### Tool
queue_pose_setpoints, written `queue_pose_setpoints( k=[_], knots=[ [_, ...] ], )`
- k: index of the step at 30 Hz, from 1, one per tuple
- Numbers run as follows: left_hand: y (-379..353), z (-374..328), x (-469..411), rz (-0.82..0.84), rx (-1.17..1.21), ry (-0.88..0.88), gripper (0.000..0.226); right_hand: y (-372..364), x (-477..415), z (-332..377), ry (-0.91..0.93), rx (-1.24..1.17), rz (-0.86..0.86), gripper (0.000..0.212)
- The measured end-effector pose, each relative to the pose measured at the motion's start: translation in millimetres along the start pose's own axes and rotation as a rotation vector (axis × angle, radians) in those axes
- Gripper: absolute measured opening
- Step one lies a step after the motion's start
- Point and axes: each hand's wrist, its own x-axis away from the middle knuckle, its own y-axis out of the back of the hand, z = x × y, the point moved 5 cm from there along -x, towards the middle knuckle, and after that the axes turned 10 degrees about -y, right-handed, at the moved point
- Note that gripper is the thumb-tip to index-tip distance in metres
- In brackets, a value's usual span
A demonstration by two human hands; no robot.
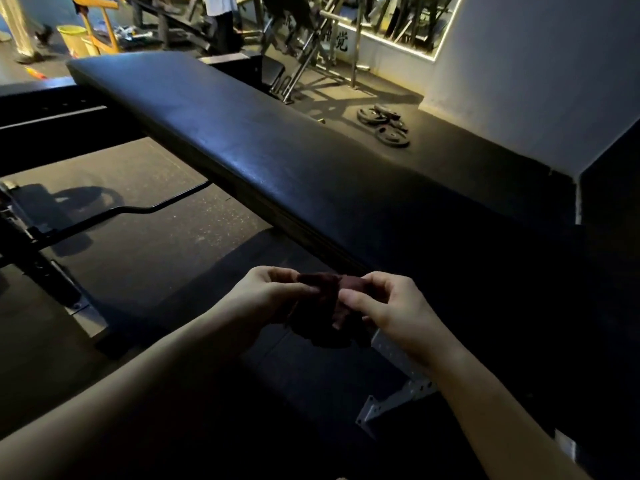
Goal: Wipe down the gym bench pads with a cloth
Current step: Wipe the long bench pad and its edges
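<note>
Bare bench pad (pixel 242 143) ahead; metal bracket (pixel 398 386) below, curved bar (pixel 138 209) at left.

Bench pad (pixel 214 133): smooth glossy black vinyl. Cloth (pixel 320 306): dark matt fabric. Bracket (pixel 394 386): perforated metal.

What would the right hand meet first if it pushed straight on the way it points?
The right hand points up-left, pinching the cloth. Pushed on, it would likely meet the left hand, which grips the same cloth just opposite. Depth between them is unclear.
</note>
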Motion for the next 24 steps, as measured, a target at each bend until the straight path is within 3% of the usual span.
queue_pose_setpoints(
  k=[2,4,8,10,13,16,20,22,24],
  knots=[
    [3.9,1.5,-0.3,-0.019,0.068,0.017,0.045,7.6,-2.6,-6.1,-0.034,-0.060,0.011,0.011],
    [10.7,6.1,-2.5,-0.066,0.075,0.014,0.055,12.3,-3.4,-10.3,-0.110,-0.201,0.103,0.017],
    [4.0,0.8,4.8,-0.216,-0.289,-0.253,0.040,18.2,-2.3,-12.9,-0.192,-0.361,0.163,0.025],
    [-26.3,-8.1,14.8,-0.090,-0.344,-0.394,0.042,22.8,-1.8,-16.7,-0.213,-0.351,0.141,0.031],
    [-74.4,-11.7,21.7,0.066,-0.494,-0.474,0.047,30.6,2.0,-23.9,-0.225,-0.346,0.116,0.048],
    [-94.7,-11.2,16.0,0.027,-0.338,-0.425,0.019,40.1,8.4,-30.8,-0.216,-0.384,0.101,0.065],
    [-92.8,-6.7,5.2,-0.017,-0.067,-0.300,0.009,52.9,16.1,-37.5,-0.192,-0.470,0.214,0.058],
    [-90.9,-6.4,1.3,-0.065,-0.044,-0.275,0.012,55.2,19.3,-40.6,-0.198,-0.512,0.276,0.060],
    [-89.7,-4.8,-1.0,-0.100,-0.023,-0.230,0.022,57.0,21.9,-43.2,-0.214,-0.529,0.301,0.039]
  ],
)
